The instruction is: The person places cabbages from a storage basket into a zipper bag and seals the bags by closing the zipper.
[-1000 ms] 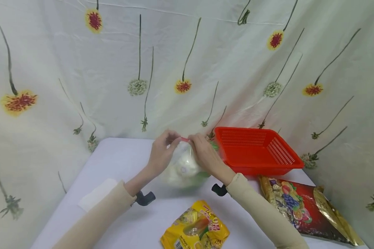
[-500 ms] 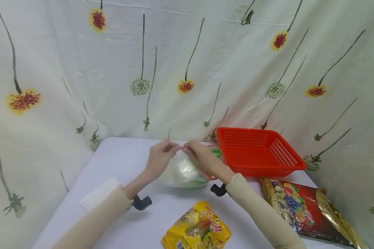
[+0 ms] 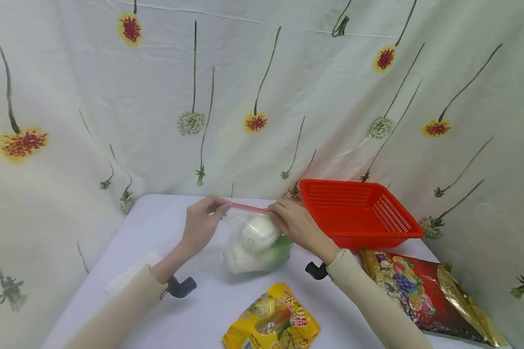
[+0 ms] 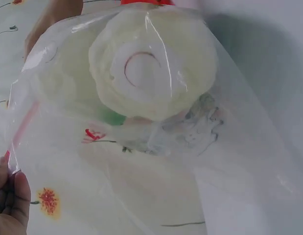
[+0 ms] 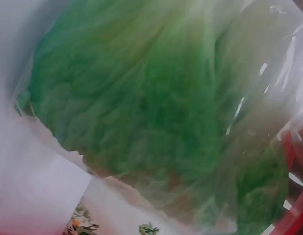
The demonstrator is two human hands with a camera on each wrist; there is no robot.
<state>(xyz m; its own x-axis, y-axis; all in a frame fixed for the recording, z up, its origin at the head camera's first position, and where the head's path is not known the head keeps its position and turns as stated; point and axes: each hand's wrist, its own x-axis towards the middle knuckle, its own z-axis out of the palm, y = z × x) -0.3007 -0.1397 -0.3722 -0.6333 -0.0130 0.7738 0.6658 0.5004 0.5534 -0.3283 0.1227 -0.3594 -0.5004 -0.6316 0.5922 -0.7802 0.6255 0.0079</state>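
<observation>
A clear zip bag (image 3: 232,230) hangs between both hands, with a red strip (image 3: 247,208) along its top edge. My left hand (image 3: 202,223) pinches the left end of that strip between thumb and fingers, as the left wrist view also shows. At the strip's right end, my right hand (image 3: 298,224) grips the bag's top edge. Inside are pale leafy vegetables that look like Chinese cabbage (image 3: 259,233); one round cut base (image 4: 151,68) faces the left wrist camera. Their green leaves (image 5: 136,98) fill the right wrist view, where the right hand's fingers are out of sight.
Right of the bag stands a red plastic basket (image 3: 347,240). A yellow candy packet (image 3: 271,322) lies in front on the white table (image 3: 192,320). To the right is a large red and gold packet (image 3: 436,295). A white sheet (image 3: 135,274) lies under the left forearm.
The hands were close together on the red strip. My left hand has slid to the left and lower, my right hand slightly right, so the strip now stretches between them.
</observation>
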